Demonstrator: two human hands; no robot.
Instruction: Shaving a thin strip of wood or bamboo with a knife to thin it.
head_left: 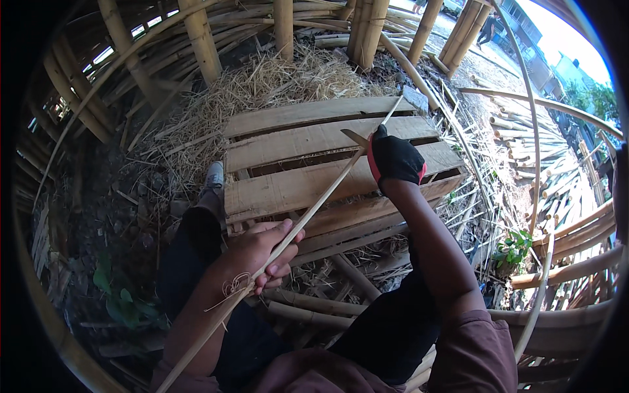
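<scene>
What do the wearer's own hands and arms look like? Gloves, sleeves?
Left hand: bare, no glove. Right hand: black glove with red edging. Short, brownish-maroon sleeves; forearms uncovered.

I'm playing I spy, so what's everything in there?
Strip: one, tan, slanting across middle
Blade: one, brownish, upper middle
Wooden pallet: one, light brown, middle
Straw heap: one, yellowish, beyond pallet
Bamboo posts: several, tan, top
Bamboo poles: many, pale, right
Leafy plants: several, green, both sides
Person: one, dark clothes, top right
Buildings: several, greyish, top right
Shoe: one, greyish, left of pallet
Trousers: one pair, dark, bottom
Left fingers: one set, bare, around strip
Right fingers: one set, black-and-red glove, by blade
</scene>
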